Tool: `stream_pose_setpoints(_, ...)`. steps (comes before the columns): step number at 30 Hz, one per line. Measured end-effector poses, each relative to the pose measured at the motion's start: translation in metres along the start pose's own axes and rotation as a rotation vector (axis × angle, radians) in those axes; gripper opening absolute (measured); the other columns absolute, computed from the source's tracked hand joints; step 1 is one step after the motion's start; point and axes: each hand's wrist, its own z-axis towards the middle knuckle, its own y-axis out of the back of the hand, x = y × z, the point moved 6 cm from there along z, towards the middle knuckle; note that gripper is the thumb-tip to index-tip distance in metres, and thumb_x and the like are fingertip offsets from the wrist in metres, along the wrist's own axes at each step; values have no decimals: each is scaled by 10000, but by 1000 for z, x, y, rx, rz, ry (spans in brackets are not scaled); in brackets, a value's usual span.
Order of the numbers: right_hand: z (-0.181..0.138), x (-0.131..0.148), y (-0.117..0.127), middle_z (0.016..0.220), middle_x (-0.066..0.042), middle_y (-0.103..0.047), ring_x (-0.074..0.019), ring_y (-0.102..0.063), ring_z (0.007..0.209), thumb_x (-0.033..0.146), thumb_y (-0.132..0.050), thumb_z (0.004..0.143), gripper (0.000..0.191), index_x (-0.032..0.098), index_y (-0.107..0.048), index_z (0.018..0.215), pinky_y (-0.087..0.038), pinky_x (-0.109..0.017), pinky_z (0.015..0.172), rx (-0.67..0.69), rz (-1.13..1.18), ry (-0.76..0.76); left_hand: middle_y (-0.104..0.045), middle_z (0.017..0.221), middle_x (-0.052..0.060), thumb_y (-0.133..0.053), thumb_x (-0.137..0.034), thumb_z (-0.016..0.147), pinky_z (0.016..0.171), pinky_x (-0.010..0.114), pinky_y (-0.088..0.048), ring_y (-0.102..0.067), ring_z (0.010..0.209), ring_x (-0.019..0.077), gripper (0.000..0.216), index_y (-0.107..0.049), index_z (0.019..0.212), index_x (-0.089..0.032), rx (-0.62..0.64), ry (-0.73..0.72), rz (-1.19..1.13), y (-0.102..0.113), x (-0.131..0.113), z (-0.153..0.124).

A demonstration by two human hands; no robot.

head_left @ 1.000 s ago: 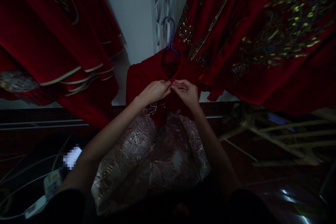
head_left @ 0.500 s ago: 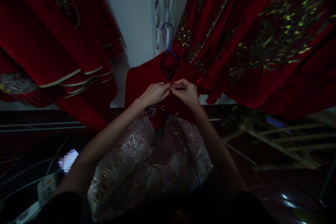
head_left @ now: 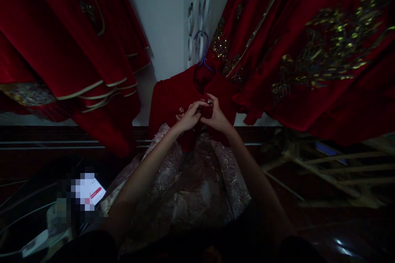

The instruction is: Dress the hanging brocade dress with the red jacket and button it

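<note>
A red jacket with beaded trim hangs from a purple hanger in front of me. Both hands are at its front opening, just below the collar. My left hand is closed on the left front edge, index finger reaching toward the middle. Opposite it, my right hand curls around the right front edge, thumb low and forefinger raised beside a small shiny fastener. The fingertips nearly meet, and the cloth between them is dark. Below hangs a pale, shiny brocade skirt.
Red garments with light piping hang on the left; red garments with gold sequins hang on the right. A white chain-like hanging strip runs down the wall. Low left is a lit, partly blurred screen; low right, a wooden rack.
Both hands have moved down slightly from the collar, and the right thumb and forefinger have spread wider. The collar now gapes in a V. The view has shifted a little.
</note>
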Motion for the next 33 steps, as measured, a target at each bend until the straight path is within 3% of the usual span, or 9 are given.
stream_pose_setpoints(5,-27,-10,2,1218,-135,-560,-218,-586,1095,120,-526,714,810,191,-162,1434,-471,-402,957,91,-50,-90,-621,1157,78,-425,-93,768,1033,349,-411,-572,1118,138,257,-517,992,-181,-151,178,-354,4,18,-10)
stream_pose_setpoints(10,-61,-16,44,1001,-77,-633,-188,-648,883,170,-503,786,529,184,-336,1288,-518,-346,790,-57,-114,-178,-654,1162,97,-413,-249,890,985,368,-463,-625,1055,150,224,-559,1042,-174,-182,305,-510,-12,25,-29)
stream_pose_setpoints(13,-65,4,70,914,-40,-647,-177,-639,812,219,-556,787,301,225,-506,1084,-509,-297,694,-65,-195,-162,-517,1385,83,-386,-328,941,966,340,-483,-526,1239,166,336,-499,1239,-223,-202,360,-540,-31,28,-22)
stream_pose_setpoints(16,-62,24,87,823,-21,-636,-149,-607,696,259,-593,788,246,234,-555,1030,-478,-252,577,-104,-161,-170,-403,1479,81,-335,-395,966,925,312,-510,-452,1316,180,427,-417,1352,-233,-254,410,-583,-44,29,-12)
stream_pose_setpoints(21,-61,37,62,944,-31,-665,-154,-628,799,257,-577,818,216,251,-612,1031,-520,-272,664,136,-9,-135,-635,1217,115,-356,-439,943,804,291,-546,-664,942,153,434,-530,1245,-180,-332,380,-481,-27,26,-27)
stream_pose_setpoints(25,-62,39,31,1008,-27,-665,-148,-632,866,211,-537,844,236,261,-669,1034,-525,-293,763,282,24,-82,-674,1025,76,-455,-382,879,737,247,-539,-641,851,123,292,-609,1003,-166,-639,312,-190,22,49,-53)
stream_pose_setpoints(27,-61,40,16,991,-30,-668,-148,-638,875,233,-565,841,209,254,-690,1008,-523,-297,786,313,46,-58,-667,999,67,-475,-342,850,752,259,-542,-644,872,125,238,-588,960,-164,-717,323,-136,37,67,-62)
stream_pose_setpoints(30,-55,33,-2,1008,-38,-677,-152,-649,889,304,-592,845,243,261,-686,1065,-529,-301,798,277,85,-67,-675,929,62,-444,-317,848,774,287,-548,-666,855,130,232,-567,961,-157,-647,356,-166,40,89,-64)
stream_pose_setpoints(33,-42,16,-14,1004,-36,-689,-154,-655,907,327,-580,855,227,263,-704,1033,-526,-309,830,106,63,-89,-678,951,71,-457,-336,844,798,297,-543,-667,878,139,250,-574,974,-157,-635,347,-124,39,92,-64)
